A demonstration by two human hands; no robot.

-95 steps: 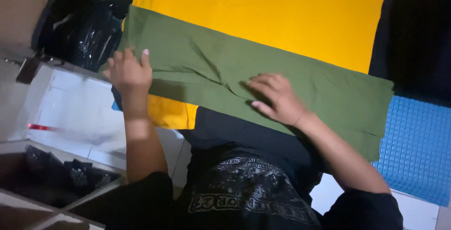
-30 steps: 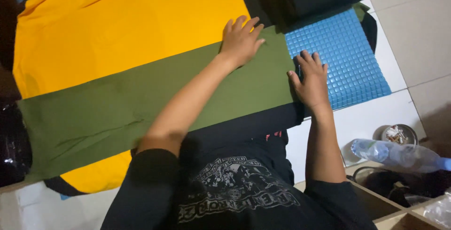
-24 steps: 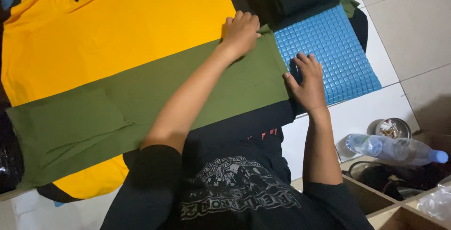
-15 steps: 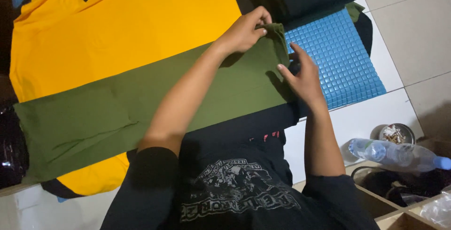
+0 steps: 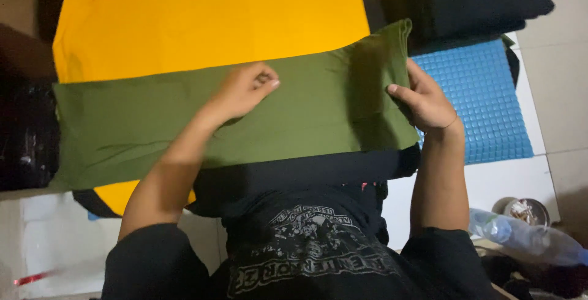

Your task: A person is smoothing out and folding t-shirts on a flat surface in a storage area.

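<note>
A long folded green cloth lies across a spread yellow shirt. My left hand sits at the cloth's far edge near the middle, fingers curled and pinched together on the fabric. My right hand grips the cloth's right end, which is raised a little off the blue mat. Below the cloth lies dark fabric, next to my black printed shirt.
A stack of black clothes sits at the far right, above the blue mat. A plastic bottle and a small metal dish are on the white tiles at the lower right. A black plastic bag lies at the left.
My left hand has moved from the cloth's right corner to the middle of its far edge. My right hand now grips the right end, which is lifted. The view shifted left.
</note>
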